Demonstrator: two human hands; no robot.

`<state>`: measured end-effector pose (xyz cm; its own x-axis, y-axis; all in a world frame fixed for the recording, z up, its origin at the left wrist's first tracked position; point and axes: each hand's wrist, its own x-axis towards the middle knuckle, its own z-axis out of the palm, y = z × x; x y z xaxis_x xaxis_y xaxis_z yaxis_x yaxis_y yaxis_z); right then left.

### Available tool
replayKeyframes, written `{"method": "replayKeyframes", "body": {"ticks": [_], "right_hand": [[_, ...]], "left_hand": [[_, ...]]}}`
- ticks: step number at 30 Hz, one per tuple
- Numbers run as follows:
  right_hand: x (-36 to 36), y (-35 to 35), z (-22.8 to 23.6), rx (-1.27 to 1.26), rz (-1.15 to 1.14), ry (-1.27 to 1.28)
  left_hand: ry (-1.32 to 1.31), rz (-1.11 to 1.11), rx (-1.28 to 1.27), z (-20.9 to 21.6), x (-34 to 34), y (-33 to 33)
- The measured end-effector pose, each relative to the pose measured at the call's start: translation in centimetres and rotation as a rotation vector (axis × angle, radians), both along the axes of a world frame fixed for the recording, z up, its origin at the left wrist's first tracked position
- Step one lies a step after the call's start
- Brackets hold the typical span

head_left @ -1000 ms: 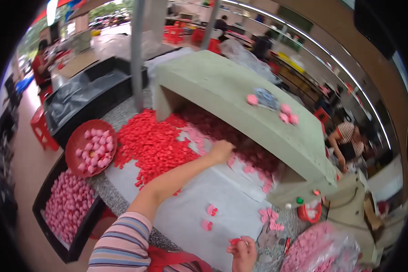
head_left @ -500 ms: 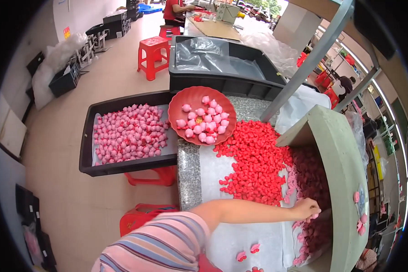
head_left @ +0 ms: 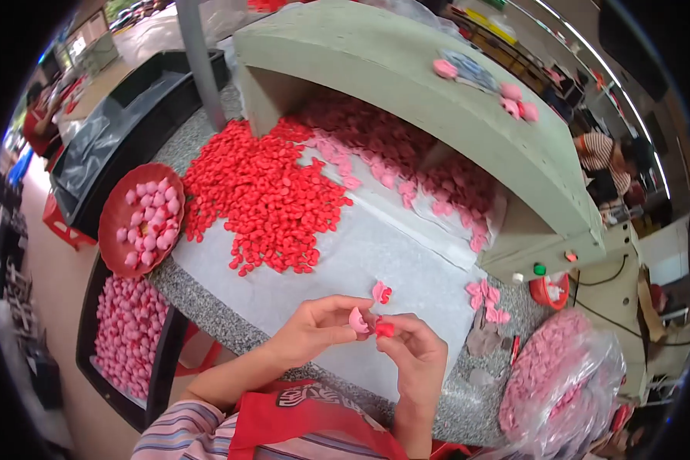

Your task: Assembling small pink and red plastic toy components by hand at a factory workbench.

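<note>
Both hands meet above the white paper sheet (head_left: 222, 264) at the near side of the table. Between the thumb and fingers of my left hand (head_left: 310, 330) is a small pink rubbery piece (head_left: 357, 320), hollow and cup-like. My right hand (head_left: 415, 353) pinches a small red piece (head_left: 384, 330) right beside it; whether the two pieces touch I cannot tell. Just beyond my fingers a pink-and-red piece (head_left: 381, 292) lies on the paper. Farther left spreads a large heap of glossy red pieces (head_left: 276, 192). Loose pink pieces (head_left: 387, 178) lie along the opening of the pale green housing (head_left: 406, 84).
A red bowl (head_left: 111, 222) of pink balls stands at the table's left edge, above a black crate (head_left: 87, 337) full of similar balls. At the right are a plastic bag of pink pieces (head_left: 540, 376), a small red cup (head_left: 546, 295) and a few pink pieces (head_left: 487, 299).
The view has swung to the right. My left hand, which was at the pink pieces under the housing, is now back near me holding a pink piece. My right hand has come into view with a red piece.
</note>
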<state>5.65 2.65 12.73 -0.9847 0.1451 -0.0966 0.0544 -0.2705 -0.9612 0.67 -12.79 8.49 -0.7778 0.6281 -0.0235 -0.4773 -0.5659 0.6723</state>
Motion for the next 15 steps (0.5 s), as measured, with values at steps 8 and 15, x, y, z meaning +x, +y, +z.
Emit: {"method": "replayKeyframes", "body": {"ticks": [8,15], "right_hand": [[1.1,0.2,-0.2,0.3,-0.056,0.113],[1.0,0.0,0.9,0.566,-0.052,0.06]], "left_hand": [[0.412,0.016,-0.261,0.7,0.5,-0.1],[0.744,0.124,-0.492,1.0,-0.2,-0.1]]}}
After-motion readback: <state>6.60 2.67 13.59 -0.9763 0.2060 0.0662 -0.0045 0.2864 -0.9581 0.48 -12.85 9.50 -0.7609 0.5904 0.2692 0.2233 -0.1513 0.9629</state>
